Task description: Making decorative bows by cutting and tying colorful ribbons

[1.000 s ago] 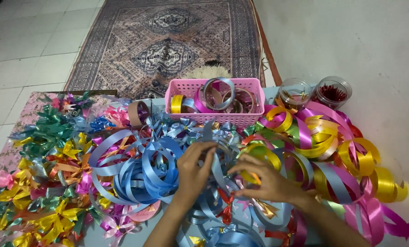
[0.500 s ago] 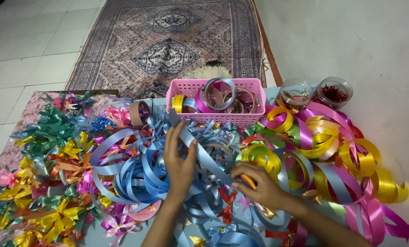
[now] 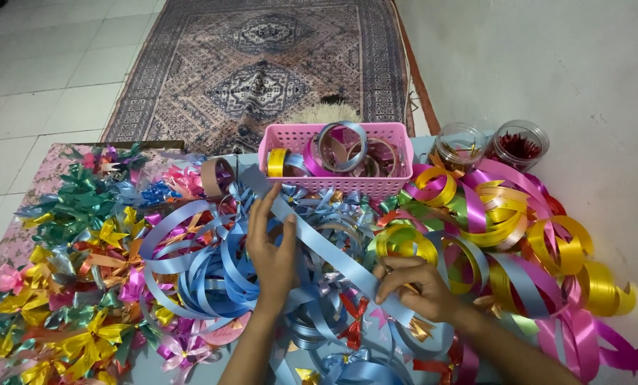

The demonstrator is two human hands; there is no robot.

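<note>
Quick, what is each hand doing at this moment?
Left hand: open, fingers against the blue ribbon strip.
Right hand: closed, pinching the same strip.

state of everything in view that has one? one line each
left hand: open, fingers spread against the blue ribbon strip
right hand: pinching the strip
blue ribbon strip: stretched straight between both hands
pink basket: upright, holding ribbon rolls
two jars: upright; lids cannot tell
</note>
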